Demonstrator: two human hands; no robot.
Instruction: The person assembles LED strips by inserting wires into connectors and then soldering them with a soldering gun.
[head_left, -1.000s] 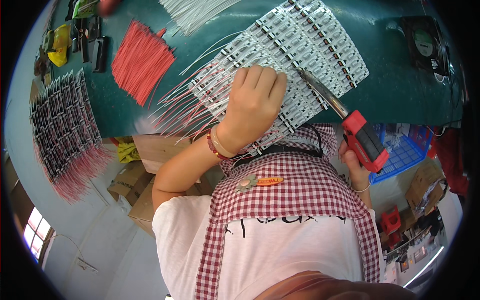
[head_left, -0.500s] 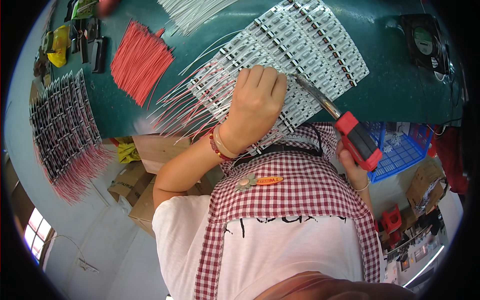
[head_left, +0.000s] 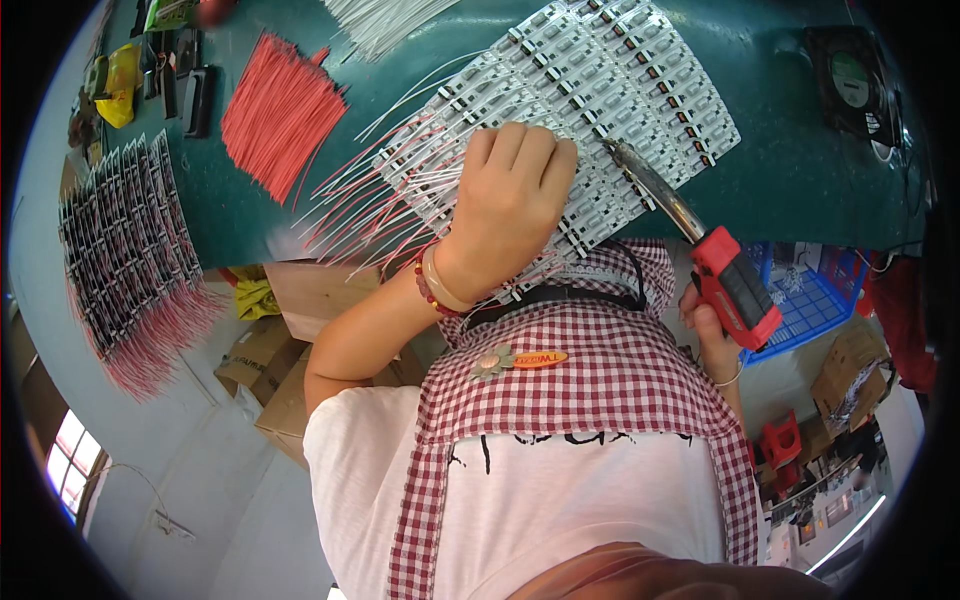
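Observation:
My right hand is closed round the red and black handle of a soldering iron. The iron's metal tip points up and left, over a panel of small white circuit boards, a short way right of my other hand. My left hand lies over the panel's near left part, its fingers curled down and pressed together. Whatever they pinch is hidden under the knuckles. Red and white wires stick out from the panel's left side, some passing beneath that hand.
Left of the panel lie a pile of red wires and a stack of wired boards at the green table's edge. White wires lie at the back. A small black fan stands at right, with a blue basket below table level.
The soldering iron has shifted right, its tip moving away from my left fingers. My left hand stays curled at nearly the same place on the panel.

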